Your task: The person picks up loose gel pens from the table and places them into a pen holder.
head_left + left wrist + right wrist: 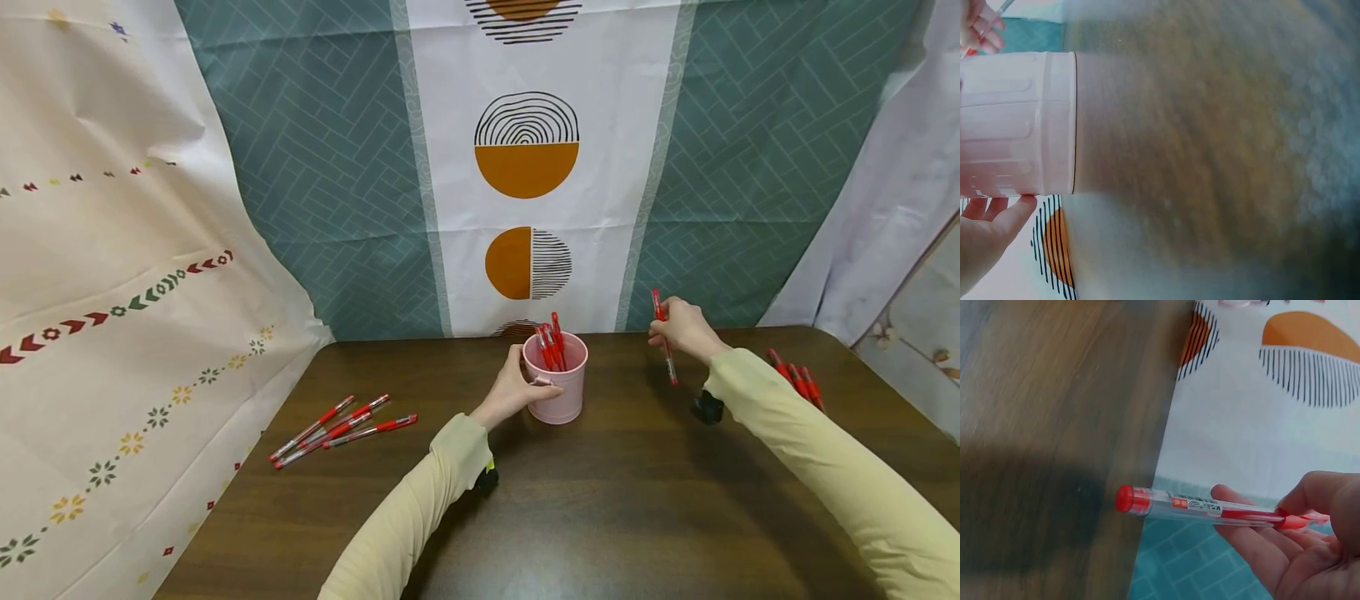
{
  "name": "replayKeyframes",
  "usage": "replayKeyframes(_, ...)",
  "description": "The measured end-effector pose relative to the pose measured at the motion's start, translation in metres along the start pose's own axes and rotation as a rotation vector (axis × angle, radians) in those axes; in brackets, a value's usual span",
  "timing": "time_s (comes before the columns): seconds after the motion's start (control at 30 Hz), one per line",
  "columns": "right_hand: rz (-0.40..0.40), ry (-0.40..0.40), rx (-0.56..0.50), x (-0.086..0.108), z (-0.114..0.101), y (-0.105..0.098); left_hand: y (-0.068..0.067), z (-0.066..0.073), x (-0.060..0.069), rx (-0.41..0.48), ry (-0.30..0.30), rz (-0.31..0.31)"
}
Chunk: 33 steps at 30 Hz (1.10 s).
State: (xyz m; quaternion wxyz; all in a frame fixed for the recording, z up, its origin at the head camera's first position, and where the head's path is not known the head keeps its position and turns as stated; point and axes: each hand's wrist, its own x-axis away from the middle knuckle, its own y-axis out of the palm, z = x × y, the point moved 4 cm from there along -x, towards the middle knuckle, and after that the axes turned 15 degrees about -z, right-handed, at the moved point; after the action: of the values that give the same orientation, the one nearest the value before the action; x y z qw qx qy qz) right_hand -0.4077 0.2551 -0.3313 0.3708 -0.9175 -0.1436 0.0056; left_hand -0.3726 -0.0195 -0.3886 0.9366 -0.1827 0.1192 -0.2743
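Note:
A pink bucket stands upright on the table, with several red pens upright inside it. My left hand grips its left side, thumb across the front near the handle and fingers round the back. The left wrist view shows the bucket's wall against that hand. To the right, above the table, my right hand pinches a red pen that hangs nearly upright. In the right wrist view the pen's clear barrel and red end stick out from the fingers.
Several red pens lie loosely crossed on the left of the table. More red pens lie at the right, partly hidden by my right sleeve. A patterned cloth hangs behind the table's back edge.

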Motion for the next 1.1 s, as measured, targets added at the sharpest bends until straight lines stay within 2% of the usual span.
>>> replayKeyframes(0.13,0.01,-0.037,-0.037,0.0,-0.011,0.004,-0.001,-0.019,-0.01,-0.004,0.0,0.02)
replayKeyframes(0.5,0.103,-0.152,-0.095,0.001,-0.04,0.01,0.0,-0.02,-0.01,-0.013,0.017,0.023)
replayKeyframes(0.73,0.209,-0.251,-0.121,0.002,-0.057,0.012,0.0,-0.022,-0.01,-0.021,0.013,0.029)
replayKeyframes(0.97,0.276,-0.385,-0.299,0.003,-0.071,0.016,0.0,-0.022,-0.01,-0.013,0.016,0.026)
replayKeyframes(1.1,0.304,-0.429,-0.32,0.005,-0.078,0.019,0.0,-0.023,-0.01,-0.01,0.014,0.026)
